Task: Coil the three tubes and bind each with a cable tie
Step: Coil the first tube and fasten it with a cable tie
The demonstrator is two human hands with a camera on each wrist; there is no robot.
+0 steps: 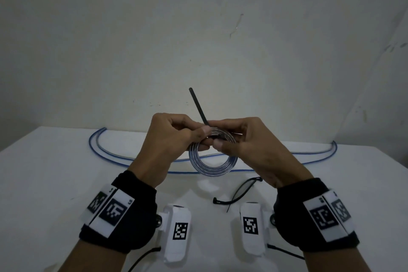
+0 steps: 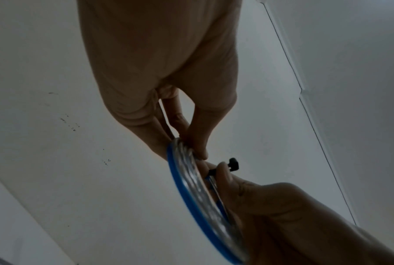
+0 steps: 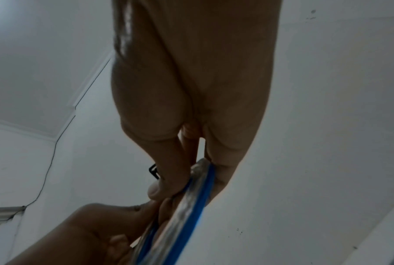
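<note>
— Where are we?
— Our left hand (image 1: 170,137) and right hand (image 1: 240,139) pinch the coiled tube (image 1: 213,161) above the table (image 1: 44,172), wrapping a cable tie (image 1: 198,106).
— Next?
— We poke its tail through the head, probably.

Black wristbands (image 1: 123,212) w/ white tag patches, b/w square codes; white cam boxes (image 1: 176,232), black cables (image 1: 143,258).

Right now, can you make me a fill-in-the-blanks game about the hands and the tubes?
1. Both hands hold up a tube wound into a ____.
2. The tie sticking up from the hands is coloured ____.
3. The number of tubes lying uncoiled on the table is ____.
4. Spare ties lie under the ____ hand.

Missing words: coil; black; two; right
</note>
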